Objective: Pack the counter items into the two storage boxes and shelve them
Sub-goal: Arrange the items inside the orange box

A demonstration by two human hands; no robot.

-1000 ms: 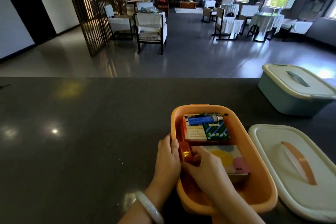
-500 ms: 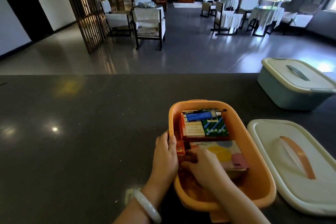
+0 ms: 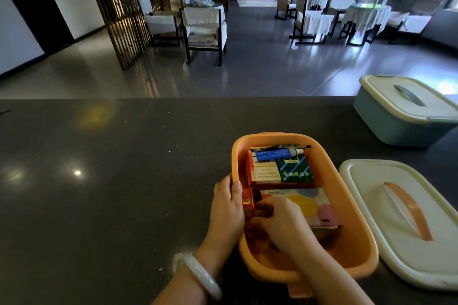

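An open orange storage box (image 3: 352, 208) stands on the dark counter (image 3: 111, 193). Inside it lie a blue tube (image 3: 272, 155), a white-and-orange carton (image 3: 265, 173), a green patterned carton (image 3: 295, 171) and a pastel tissue pack (image 3: 309, 203). My left hand (image 3: 226, 208) grips the box's left rim. My right hand (image 3: 280, 223) is inside the box, fingers curled on a small red-and-gold box (image 3: 247, 204) standing against the left wall. The orange box's cream lid (image 3: 401, 220) lies to its right. A lidded teal storage box (image 3: 406, 111) sits at the far right.
The counter's far edge (image 3: 173, 98) drops to a tiled floor with chairs (image 3: 203, 30) and cloth-covered tables (image 3: 366, 15). A wooden lattice screen (image 3: 124, 7) stands at the back left. The counter stretches bare to the left of the orange box.
My right hand has pushed the small red-and-gold box lower, against the orange box's left wall. My left hand stays on the rim.
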